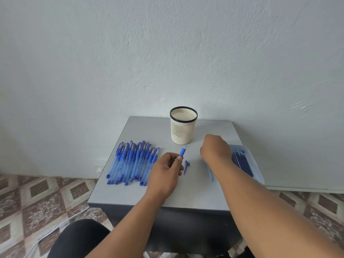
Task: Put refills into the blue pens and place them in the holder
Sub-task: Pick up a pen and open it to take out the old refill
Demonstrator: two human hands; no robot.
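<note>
early stage: holder (183, 127) looks empty, pile of blue pens (133, 162) untouched at worktop (130, 192) left. left hand (165, 174) pinching pen grip section (182, 151) in curled fingers, long axis tilted up and away toward holder. right hand (214, 148) over refill tray (258, 164), grasp not discernible. cap (186, 165) and barrel (211, 174) lying loose between hands.

Translucent plastic pens (133, 162), matt grey tabletop (149, 127)
</note>
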